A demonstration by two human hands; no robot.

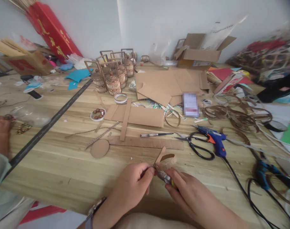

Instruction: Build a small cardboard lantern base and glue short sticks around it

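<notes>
My left hand (pixel 132 183) is closed, pinching a thin brown strip (pixel 160 155) between thumb and fingers near the table's front edge. My right hand (pixel 187 190) is wrapped around a utility knife (pixel 164 176) with a grey-silver front and a bit of yellow at the grip. The knife's front end meets the strip beside my left fingertips; the blade itself is too blurred to make out. A curled brown piece (pixel 168 156) rises just beyond the knife. Past my hands lie a long cardboard strip (pixel 147 142) and a round cardboard disc (pixel 100 148).
Black-handled scissors (pixel 199 153) and a blue glue gun (pixel 215 140) with its cord lie to the right, near coiled brown strips (pixel 242 116). Several small woven baskets (pixel 113 83) stand behind cardboard sheets (pixel 168 82). Another person's hand (pixel 0 132) rests at far left.
</notes>
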